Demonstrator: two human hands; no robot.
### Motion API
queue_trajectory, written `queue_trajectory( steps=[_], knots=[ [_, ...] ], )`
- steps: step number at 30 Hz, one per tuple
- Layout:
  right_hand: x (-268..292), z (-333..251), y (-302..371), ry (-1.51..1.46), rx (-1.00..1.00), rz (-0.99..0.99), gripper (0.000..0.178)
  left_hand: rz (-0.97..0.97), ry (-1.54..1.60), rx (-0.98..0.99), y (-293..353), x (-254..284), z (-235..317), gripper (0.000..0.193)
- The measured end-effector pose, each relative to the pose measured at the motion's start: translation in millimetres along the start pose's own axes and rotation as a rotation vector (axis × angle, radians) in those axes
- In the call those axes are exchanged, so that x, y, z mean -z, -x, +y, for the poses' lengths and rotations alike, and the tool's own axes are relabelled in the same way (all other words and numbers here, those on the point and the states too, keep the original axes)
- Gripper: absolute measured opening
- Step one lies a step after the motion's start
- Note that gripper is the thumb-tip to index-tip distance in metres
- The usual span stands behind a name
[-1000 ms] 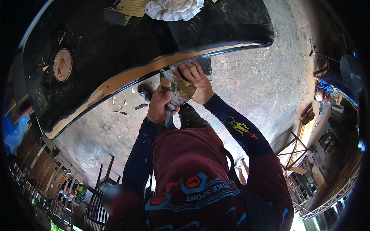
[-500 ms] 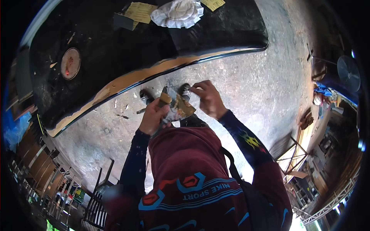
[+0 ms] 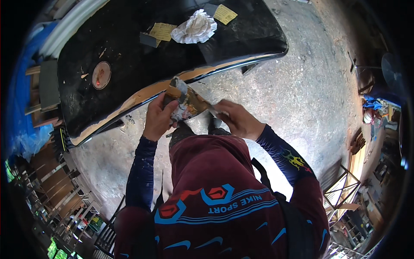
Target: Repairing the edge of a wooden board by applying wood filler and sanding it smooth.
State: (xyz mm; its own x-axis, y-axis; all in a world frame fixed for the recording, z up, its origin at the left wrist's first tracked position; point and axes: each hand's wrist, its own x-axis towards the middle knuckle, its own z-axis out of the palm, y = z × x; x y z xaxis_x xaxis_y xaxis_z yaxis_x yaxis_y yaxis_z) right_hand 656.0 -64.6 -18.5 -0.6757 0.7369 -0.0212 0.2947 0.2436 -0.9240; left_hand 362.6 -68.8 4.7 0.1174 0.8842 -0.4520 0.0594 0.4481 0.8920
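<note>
A mottled grey floor (image 3: 302, 82) is spread beneath everything. Across it, from ten to one o'clock of the view, a black panel (image 3: 142, 60) with rounded corners is set, its near edge banded by a tan coating (image 3: 142, 95). Blue sheeting (image 3: 32, 125) is bunched at nine o'clock. The lower half, at six o'clock, is filled by a maroon shirt (image 3: 211, 159), on which pale-blue lettering is printed upside down to the view, with blue stripes, red-and-blue outlined emblems and curved blue strokes around it. Dark blue sleeves (image 3: 140, 172) are worn on both forearms; the right one is marked with a yellow and red figure.

A crumpled white cloth (image 3: 194, 28) is laid on the panel at twelve o'clock. The left hand (image 3: 157, 118), towards nine o'clock, is clamped on the left side of a smeared plate (image 3: 189, 103), thumb on top. The plate is held just above and left of the view's centre, in front of the panel's near edge, and is streaked with grey and tan. The right hand (image 3: 241, 121), towards three o'clock, is bent with its fingers drawn together at the plate's right corner; whether something is pinched there cannot be told through the blur.

A round, red-stained disc (image 3: 101, 75) is seen on the panel at ten o'clock. Yellow sheets (image 3: 225, 14) bearing dark print, too small to be read fully, are left on either side of the cloth.
</note>
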Motion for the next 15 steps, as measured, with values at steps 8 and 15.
queue_trajectory(
  steps=[8, 15],
  knots=[
    [10, -23, 12, -0.305, -0.022, 0.33, 0.016, -0.066, -0.198, -0.106, -4, -21, 6, 0.026],
    [44, 12, -6, -0.91, -0.016, 0.814, 0.047, -0.24, 0.112, 0.047, 7, -34, 61, 0.029]
  ],
)
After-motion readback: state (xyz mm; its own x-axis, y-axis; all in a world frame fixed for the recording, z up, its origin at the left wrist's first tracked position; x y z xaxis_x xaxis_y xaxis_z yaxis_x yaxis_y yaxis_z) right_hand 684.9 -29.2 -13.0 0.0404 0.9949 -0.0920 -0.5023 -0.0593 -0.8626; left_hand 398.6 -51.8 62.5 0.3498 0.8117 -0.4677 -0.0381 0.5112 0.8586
